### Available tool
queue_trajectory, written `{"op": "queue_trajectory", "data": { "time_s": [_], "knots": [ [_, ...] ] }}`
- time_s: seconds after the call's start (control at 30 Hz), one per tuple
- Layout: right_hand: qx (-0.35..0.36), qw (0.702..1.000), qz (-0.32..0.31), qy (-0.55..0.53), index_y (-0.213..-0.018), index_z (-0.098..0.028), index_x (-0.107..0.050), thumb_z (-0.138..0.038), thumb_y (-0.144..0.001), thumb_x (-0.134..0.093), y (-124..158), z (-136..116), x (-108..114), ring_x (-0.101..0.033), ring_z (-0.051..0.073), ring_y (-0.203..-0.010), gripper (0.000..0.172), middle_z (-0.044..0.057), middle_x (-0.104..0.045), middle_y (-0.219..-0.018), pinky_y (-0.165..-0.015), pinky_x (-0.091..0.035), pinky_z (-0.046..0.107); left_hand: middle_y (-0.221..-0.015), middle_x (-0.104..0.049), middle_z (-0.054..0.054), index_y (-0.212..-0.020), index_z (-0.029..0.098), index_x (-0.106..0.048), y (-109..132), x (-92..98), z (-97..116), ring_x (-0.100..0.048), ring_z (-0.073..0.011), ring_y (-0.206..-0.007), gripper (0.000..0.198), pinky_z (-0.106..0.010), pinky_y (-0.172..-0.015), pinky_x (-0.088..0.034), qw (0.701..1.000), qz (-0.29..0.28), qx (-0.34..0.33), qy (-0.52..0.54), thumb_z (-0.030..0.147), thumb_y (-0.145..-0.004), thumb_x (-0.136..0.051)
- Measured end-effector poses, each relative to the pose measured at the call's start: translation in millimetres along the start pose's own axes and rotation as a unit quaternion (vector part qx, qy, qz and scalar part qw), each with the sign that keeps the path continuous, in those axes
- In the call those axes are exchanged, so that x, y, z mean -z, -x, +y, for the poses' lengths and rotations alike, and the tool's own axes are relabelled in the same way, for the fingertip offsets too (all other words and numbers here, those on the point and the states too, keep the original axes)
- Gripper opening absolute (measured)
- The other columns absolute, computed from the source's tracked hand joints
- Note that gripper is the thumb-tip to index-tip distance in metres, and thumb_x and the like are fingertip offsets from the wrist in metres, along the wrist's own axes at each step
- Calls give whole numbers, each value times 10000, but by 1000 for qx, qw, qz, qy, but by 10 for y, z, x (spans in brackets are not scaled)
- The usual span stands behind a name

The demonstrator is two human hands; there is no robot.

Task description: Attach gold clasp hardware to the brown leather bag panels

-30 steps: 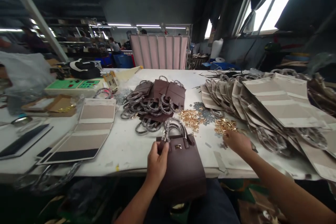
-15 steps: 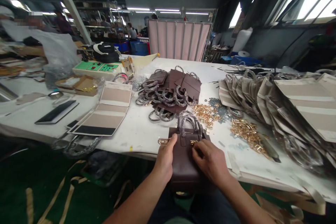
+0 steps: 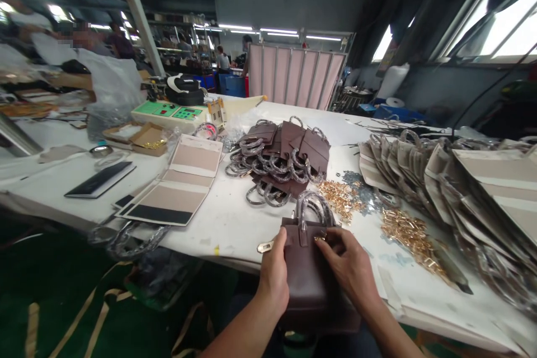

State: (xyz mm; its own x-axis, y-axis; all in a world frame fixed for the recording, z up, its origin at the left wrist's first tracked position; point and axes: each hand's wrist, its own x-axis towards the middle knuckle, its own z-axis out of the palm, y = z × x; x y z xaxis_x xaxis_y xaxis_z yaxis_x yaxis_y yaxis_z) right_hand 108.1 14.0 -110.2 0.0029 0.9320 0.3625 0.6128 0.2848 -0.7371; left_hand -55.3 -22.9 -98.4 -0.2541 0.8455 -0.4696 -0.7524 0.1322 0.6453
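A dark brown handbag (image 3: 308, 279) stands at the table's front edge, its looped handles (image 3: 314, 210) wrapped in clear plastic. My left hand (image 3: 274, 271) is closed round the bag's upper left side, thumb on top. A gold metal plate (image 3: 265, 246) on a strap end sticks out left of that hand. With thumb and fingers, my right hand (image 3: 346, 260) pinches a small gold clasp (image 3: 319, 238) on the bag's front, right of the handle tab. The fingers partly cover the clasp, so its exact form is unclear.
Behind the bag lies a heap of brown bag pieces (image 3: 281, 151). Gold fittings (image 3: 405, 229) and smaller gold parts (image 3: 339, 198) are piled on the right, beside stacked beige-lined panels (image 3: 495, 179). An opened panel (image 3: 168, 196) and a black notebook-like item (image 3: 100, 179) lie left.
The view has shifted, so most things appear further right and lower. My right fingers have shifted slightly at the clasp and show more of it. The left hand keeps its hold.
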Motion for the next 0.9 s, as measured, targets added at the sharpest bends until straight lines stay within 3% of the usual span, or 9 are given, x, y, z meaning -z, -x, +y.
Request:
{"op": "queue_trajectory", "data": {
  "time_s": [0.1, 0.37, 0.57, 0.73, 0.9],
  "knots": [
    [-5, 999, 17, -42, -988, -211, -740, -563, -868, -728, 46, -71, 11, -679, 203, -621, 372, 33, -751, -791, -586, -560, 307, -1088, -786, -124, -1132, 161, -728, -23, 16, 17, -741, -283, -1054, 418, -400, -949, -578, 999, 35, 8, 4, 464, -846, -767],
    [-75, 993, 15, -92, -1019, -212, -742, -558, -838, -750, 196, -237, 31, -730, 224, -743, 391, 46, -783, -887, -702, -574, 318, -962, -801, -125, -1061, 125, -762, -4, -53, 51, -759, -278, -961, 350, -377, -890, -598, 998, 31, 38, 40, 412, -863, -733],
    [-17, 996, -54, -64, -1057, -249, -769, -451, -889, -697, 162, -299, -106, -737, 244, -902, 272, 44, -788, -1021, -840, -564, 360, -1025, -799, -134, -1055, 120, -773, -65, 16, -24, -738, -290, -1036, 446, -406, -985, -551, 1000, 9, -4, 27, 496, -814, -772],
    [9, 997, -69, -30, -1052, -253, -768, -399, -907, -664, 152, -357, -160, -743, 237, -856, 230, 42, -792, -995, -772, -569, 347, -1070, -795, -125, -1052, 144, -783, -131, 84, -94, -699, -304, -1135, 488, -429, -1075, -479, 998, -6, -67, -2, 547, -777, -796],
    [52, 996, -66, 10, -1034, -233, -755, -338, -923, -630, 96, -411, -205, -747, 226, -848, 198, 51, -792, -976, -752, -567, 327, -1201, -758, -111, -1097, 164, -773, -81, 99, -107, -648, -288, -1209, 463, -400, -1101, -435, 987, -9, -124, -97, 557, -864, -702]
  ]
}}
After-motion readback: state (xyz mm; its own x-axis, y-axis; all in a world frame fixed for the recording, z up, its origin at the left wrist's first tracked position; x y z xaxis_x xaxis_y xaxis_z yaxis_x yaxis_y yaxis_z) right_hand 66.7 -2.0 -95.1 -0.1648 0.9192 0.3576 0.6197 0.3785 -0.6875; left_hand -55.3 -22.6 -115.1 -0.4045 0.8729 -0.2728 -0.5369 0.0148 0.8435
